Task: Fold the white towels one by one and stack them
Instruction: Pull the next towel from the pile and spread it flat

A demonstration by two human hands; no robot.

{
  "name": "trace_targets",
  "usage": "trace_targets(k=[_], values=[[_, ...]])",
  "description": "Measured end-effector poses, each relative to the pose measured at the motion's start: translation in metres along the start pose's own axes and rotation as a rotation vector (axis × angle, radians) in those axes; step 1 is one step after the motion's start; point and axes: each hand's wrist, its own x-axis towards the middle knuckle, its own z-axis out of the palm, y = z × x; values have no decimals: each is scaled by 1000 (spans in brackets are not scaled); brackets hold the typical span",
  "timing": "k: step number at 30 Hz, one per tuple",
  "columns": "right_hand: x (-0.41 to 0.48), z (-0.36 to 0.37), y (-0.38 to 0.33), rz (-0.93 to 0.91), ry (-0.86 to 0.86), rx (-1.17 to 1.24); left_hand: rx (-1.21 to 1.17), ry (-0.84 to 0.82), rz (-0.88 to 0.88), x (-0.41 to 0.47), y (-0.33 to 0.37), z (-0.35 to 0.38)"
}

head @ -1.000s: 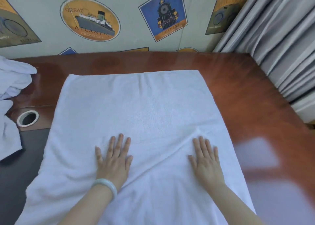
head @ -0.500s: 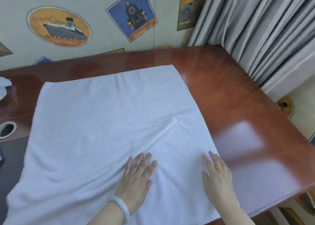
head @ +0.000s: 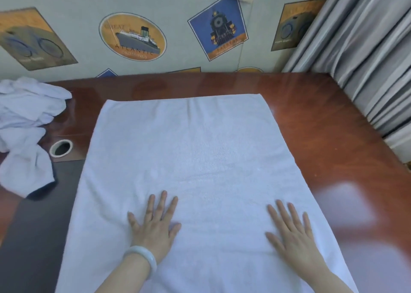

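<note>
While one white towel (head: 200,148) lies spread flat on the wooden table (head: 322,137), it has no fold in it and no finished stack shows, so I judge the task barely begun. Two hands press flat on the towel's near end, fingers straight and gripping nothing: the left hand (head: 153,223) left of its middle, the right hand (head: 293,232) by its right edge. Left of the towel sits one crumpled heap of white towels (head: 24,119); how many it holds I cannot tell.

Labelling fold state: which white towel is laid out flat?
The centre towel, flat under the left hand and right hand; the left-edge towels lie crumpled.
</note>
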Motion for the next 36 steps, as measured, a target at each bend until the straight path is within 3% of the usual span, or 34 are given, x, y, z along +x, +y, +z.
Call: trace_targets(k=[2, 6, 10, 14, 16, 21, 24, 30, 34, 36], values=[[-1, -6, 3, 21, -4, 14, -4, 14, 1, -5, -9, 2], [19, -29, -48, 92, 152, 106, -49, 120, -103, -26, -32, 13], [20, -20, -113, 5, -27, -9, -136, 234, -174, -56, -49, 31], [16, -24, -128, 52, -175, -206, -145, 346, -172, -74, -71, 60], [26, -33, -148, -64, -55, -131, -131, 358, -163, -79, -78, 65], [57, -12, -271, -526, -208, 10, -138, 361, -154, -86, -92, 63], [68, 12, -351, -712, -188, 26, -207, 377, -262, -98, -107, 68], [73, 45, -413, -676, -221, -142, -599, 308, -610, -130, -147, 78], [85, 35, -438, -525, -90, 0, -960, 210, -619, -146, -174, 76], [91, 36, -450, -497, -107, -1, -1090, 155, -580, -150, -190, 79]])
